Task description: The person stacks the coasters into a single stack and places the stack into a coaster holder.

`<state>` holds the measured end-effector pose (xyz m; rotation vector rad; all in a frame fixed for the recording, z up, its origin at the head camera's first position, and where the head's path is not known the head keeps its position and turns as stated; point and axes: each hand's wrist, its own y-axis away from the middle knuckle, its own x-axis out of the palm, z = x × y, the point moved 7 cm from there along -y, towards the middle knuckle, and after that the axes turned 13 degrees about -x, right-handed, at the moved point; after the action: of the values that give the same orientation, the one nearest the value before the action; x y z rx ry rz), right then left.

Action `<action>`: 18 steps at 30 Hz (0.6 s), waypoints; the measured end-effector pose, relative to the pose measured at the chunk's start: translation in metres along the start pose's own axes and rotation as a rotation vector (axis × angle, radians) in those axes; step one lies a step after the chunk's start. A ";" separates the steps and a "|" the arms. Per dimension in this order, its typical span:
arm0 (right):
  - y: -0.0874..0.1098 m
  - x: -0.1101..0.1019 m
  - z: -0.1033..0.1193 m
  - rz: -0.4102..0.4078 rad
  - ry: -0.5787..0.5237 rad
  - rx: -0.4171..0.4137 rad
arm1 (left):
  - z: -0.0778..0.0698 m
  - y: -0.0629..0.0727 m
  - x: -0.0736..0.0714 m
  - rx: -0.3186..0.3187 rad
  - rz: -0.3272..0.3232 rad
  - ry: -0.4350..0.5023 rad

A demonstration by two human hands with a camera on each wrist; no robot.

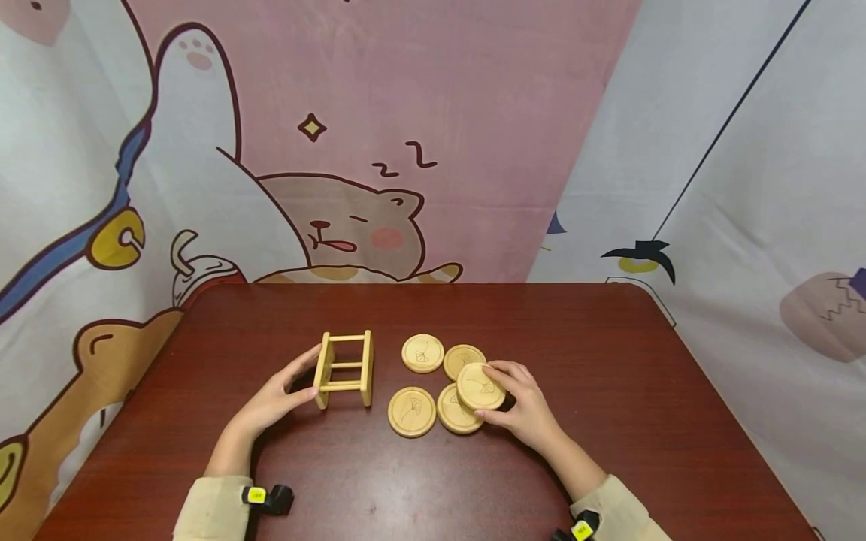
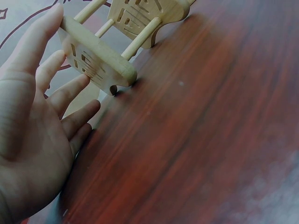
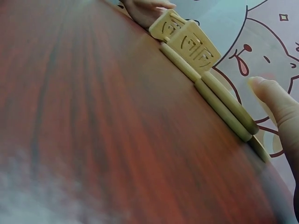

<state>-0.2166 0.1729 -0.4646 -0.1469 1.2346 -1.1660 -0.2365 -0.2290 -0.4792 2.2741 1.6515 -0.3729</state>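
A small wooden rack (image 1: pixel 345 366), slotted side panels joined by rods, stands on the table. My left hand (image 1: pixel 274 398) is at its left panel, thumb near the front edge and fingers toward the back. In the left wrist view, the fingers of my left hand (image 2: pixel 42 107) reach toward the panel (image 2: pixel 93 60), fairly straight, some touching it. My right hand (image 1: pixel 524 406) is spread around the right edge of a round wooden coaster (image 1: pixel 477 388) lying over others. In the right wrist view, a gap shows between the thumb (image 3: pixel 275 100) and the upper coaster (image 3: pixel 229 101).
Other round wooden coasters with engraved leaf designs lie between rack and right hand: one at the back (image 1: pixel 422 353), one in front (image 1: pixel 412 412), two partly under the top one (image 1: pixel 463 361). A cartoon-printed cloth (image 1: pixel 487 150) hangs behind the dark red table (image 1: pixel 541 315).
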 end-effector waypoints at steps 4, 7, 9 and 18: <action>0.000 0.002 0.005 0.016 -0.013 -0.011 | 0.000 0.000 0.000 0.004 0.003 0.003; 0.000 0.003 0.006 0.029 -0.022 -0.015 | 0.000 0.001 0.000 0.002 0.001 -0.003; 0.001 0.004 0.007 0.038 -0.023 -0.017 | 0.001 0.000 0.000 0.001 0.000 -0.006; 0.001 0.007 0.014 0.054 -0.055 -0.057 | 0.001 -0.001 -0.001 0.000 -0.002 -0.004</action>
<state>-0.2054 0.1615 -0.4641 -0.1859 1.2171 -1.0741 -0.2373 -0.2299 -0.4801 2.2700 1.6524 -0.3778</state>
